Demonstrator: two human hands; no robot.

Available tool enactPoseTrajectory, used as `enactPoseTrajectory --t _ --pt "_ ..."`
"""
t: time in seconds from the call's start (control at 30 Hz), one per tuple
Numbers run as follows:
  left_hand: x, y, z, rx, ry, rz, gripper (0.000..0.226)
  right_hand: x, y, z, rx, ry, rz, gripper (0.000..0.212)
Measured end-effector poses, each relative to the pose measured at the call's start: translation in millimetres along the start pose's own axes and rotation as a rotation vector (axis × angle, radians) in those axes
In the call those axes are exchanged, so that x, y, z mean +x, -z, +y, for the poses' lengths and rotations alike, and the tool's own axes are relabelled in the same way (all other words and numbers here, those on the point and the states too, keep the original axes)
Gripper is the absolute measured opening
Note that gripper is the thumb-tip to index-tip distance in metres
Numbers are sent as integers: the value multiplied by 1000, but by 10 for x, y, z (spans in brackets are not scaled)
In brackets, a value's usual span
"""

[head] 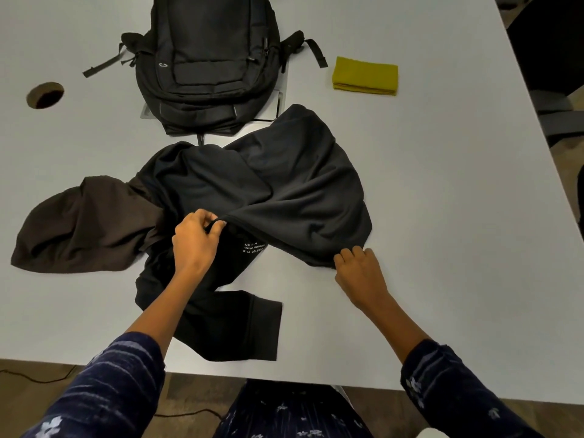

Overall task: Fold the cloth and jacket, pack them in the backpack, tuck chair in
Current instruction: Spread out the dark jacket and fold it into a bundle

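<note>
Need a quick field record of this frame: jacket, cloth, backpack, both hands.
jacket: black jacket spread unfolded on the white table, hood to the left
cloth: yellow cloth folded, right of the backpack, apart from it
backpack: black backpack flat, beyond the jacket; whether it is zipped is unclear
left hand: left hand pinches a jacket edge
right hand: right hand grips the jacket hem
</note>
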State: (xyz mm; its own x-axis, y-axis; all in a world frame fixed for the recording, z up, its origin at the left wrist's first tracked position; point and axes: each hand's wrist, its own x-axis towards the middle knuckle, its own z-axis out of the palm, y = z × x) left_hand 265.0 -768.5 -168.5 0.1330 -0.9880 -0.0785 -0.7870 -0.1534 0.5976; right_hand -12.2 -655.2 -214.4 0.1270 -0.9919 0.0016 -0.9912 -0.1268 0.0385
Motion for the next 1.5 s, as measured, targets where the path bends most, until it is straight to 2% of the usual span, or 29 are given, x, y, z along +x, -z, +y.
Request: enactPoseTrajectory --t 0.13,0.17,0.23,0.3,0.37,0.47,0.57,0.63,0.73,0.8,0.83,0.93,1.0,1.07,1.17,1.23,1.3,1.4,1.5 --pt "22 116 158 -61 6 33 17 219 337 182 70 -318 99 12" --pt "22 142 211 -100 3 31 19 295 420 282 168 -432 103 14" --pt "24 196 316 -197 10 20 20 436 642 489 550 -571 102 22" --pt "37 269 399 -239 37 18 22 541 889 640 953 -596 168 19" --pt "63 347 439 -156 62 11 22 564 1101 699 1145 -585 237 13" --pt "57 429 525 -19 56 -66 18 525 1323 641 1317 -480 189 13" --pt "-47 423 759 0 -70 -84 16 507 1489 533 1274 -275 91 21" --pt "-163 395 999 -79 -238 -72 23 529 1593 454 1235 -174 69 26" --pt "-352 372 1378 -212 -561 -138 33 595 1778 376 1245 -88 82 27" --pt "-429 351 1548 -266 -671 -201 30 641 1884 351 1230 -42 131 25" --pt "-452 343 1605 -330 -657 -232 26 660 1925 339 1231 -40 161 24" --pt "-513 363 1680 -608 -467 -391 27 706 1971 285 1292 -89 221 19" --pt "-529 331 1660 -618 -425 -412 37 722 1940 216 1301 -111 241 20" --pt "-519 297 1622 -614 -348 -378 32 722 1872 117 1310 -139 245 25" --pt "-504 281 1550 -831 -84 -465 16 736 1754 -15 1129 -135 333 27" --pt "-505 285 1490 -892 27 -523 19 762 1698 -28 1003 -77 388 22" --pt "-505 276 1447 -918 65 -540 20 780 1663 -5 933 -29 343 14" --pt "-483 263 1435 -919 59 -554 20 801 1622 68 885 2 248 19" --pt "-459 239 1441 -918 66 -579 28 815 1651 122 899 20 266 16"
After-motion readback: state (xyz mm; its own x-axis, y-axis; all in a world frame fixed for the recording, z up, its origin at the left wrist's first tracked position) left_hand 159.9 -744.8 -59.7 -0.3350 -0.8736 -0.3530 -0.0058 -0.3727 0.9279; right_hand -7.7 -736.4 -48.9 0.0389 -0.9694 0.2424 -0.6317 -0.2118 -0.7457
